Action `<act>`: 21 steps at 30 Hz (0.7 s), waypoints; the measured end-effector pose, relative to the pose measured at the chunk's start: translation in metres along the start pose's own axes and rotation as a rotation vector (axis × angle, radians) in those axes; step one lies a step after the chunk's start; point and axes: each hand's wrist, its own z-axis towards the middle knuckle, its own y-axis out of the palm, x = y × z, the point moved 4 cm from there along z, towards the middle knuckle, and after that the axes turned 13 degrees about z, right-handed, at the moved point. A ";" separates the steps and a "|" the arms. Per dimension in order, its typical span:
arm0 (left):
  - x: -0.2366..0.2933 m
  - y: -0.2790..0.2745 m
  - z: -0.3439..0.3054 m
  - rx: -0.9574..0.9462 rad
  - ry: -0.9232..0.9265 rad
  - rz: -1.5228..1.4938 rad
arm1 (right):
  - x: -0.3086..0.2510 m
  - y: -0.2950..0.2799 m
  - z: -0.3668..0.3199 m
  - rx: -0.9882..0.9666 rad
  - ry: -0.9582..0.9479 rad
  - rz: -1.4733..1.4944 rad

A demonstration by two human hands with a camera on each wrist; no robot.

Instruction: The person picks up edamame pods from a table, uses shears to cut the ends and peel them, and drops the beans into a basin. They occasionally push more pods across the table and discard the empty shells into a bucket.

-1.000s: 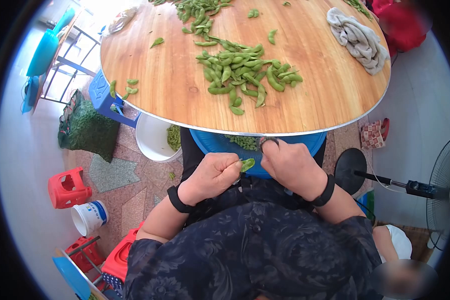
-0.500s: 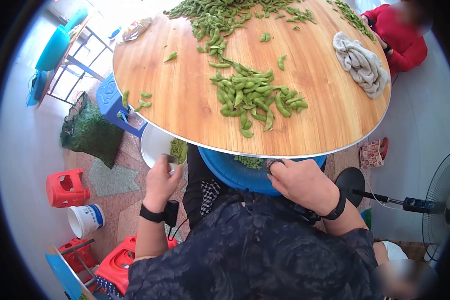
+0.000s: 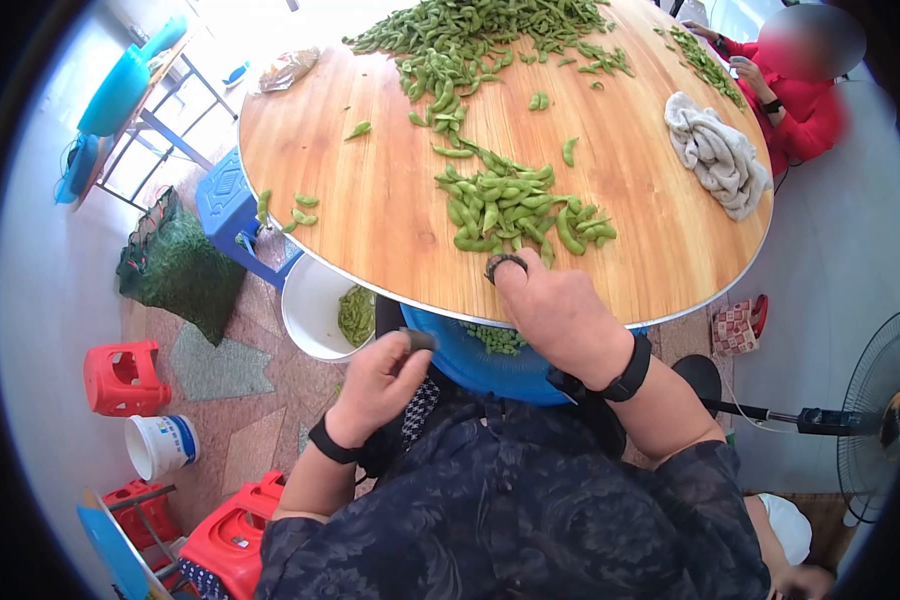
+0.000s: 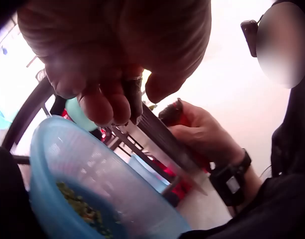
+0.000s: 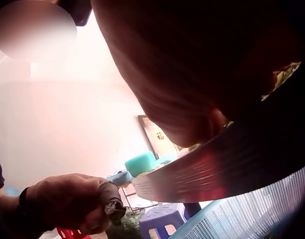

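Green pods (image 3: 500, 205) lie in a small pile by the near edge of the round wooden table (image 3: 370, 230). My right hand (image 3: 570, 315) reaches over that edge and its fingertips touch the nearest pods; whether they pinch one is hidden. A dark cover wraps its thumb. Low over the left rim of the blue tub (image 3: 430, 325), my left hand (image 3: 375, 390) hangs with loosely curled fingers, a dark cover on one digit and nothing visible in its grasp. Shelled beans (image 3: 495, 338) lie in the tub. In the left wrist view, the left hand (image 4: 112, 59) is above the tub (image 4: 107, 154).
A white bucket (image 3: 305, 310) with green pieces stands left of the tub, beside a blue stool (image 3: 225, 205). A grey cloth (image 3: 715, 155) and a larger pod heap (image 3: 460, 35) lie on the table. Someone in red (image 3: 805, 115) sits at far right; a fan (image 3: 880, 415) stands nearer.
The right hand has moved from the tub up to the pods on the table. The left hand went out to the bucket and came back rightward; the split pod it held is no longer visible.
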 end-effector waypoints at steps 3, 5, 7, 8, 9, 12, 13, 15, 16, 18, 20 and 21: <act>0.001 0.024 0.010 -0.268 -0.063 -0.296 | 0.000 -0.006 -0.008 -0.064 0.002 0.104; 0.009 0.037 0.014 -0.281 -0.050 -0.350 | -0.015 -0.017 -0.017 -0.114 -0.065 0.270; 0.020 0.047 0.021 -0.323 -0.017 -0.452 | -0.022 -0.019 -0.027 -0.237 -0.007 0.255; 0.030 0.046 0.024 -0.357 0.071 -0.405 | -0.025 -0.020 -0.031 -0.276 -0.065 0.298; 0.042 0.048 0.027 -0.318 0.210 -0.395 | -0.028 -0.021 -0.035 -0.315 -0.124 0.340; 0.049 0.047 0.025 -0.462 0.261 -0.272 | -0.028 -0.031 -0.042 -0.405 -0.111 0.334; 0.050 0.047 0.023 -0.516 0.229 -0.273 | -0.026 -0.029 -0.044 -0.435 -0.111 0.326; 0.057 0.042 0.024 -0.519 0.158 -0.233 | -0.023 -0.027 -0.045 -0.399 -0.056 0.316; 0.052 0.045 0.025 -0.475 0.096 -0.313 | -0.023 -0.022 -0.045 -0.412 -0.058 0.330; 0.042 0.055 0.026 -0.403 -0.082 -0.612 | -0.011 -0.027 -0.044 -0.073 0.124 0.567; 0.040 0.052 0.028 -0.325 -0.135 -0.714 | -0.005 -0.028 -0.046 -0.012 0.200 0.693; 0.038 0.052 0.028 -0.294 -0.173 -0.773 | -0.001 -0.030 -0.048 0.066 0.260 0.807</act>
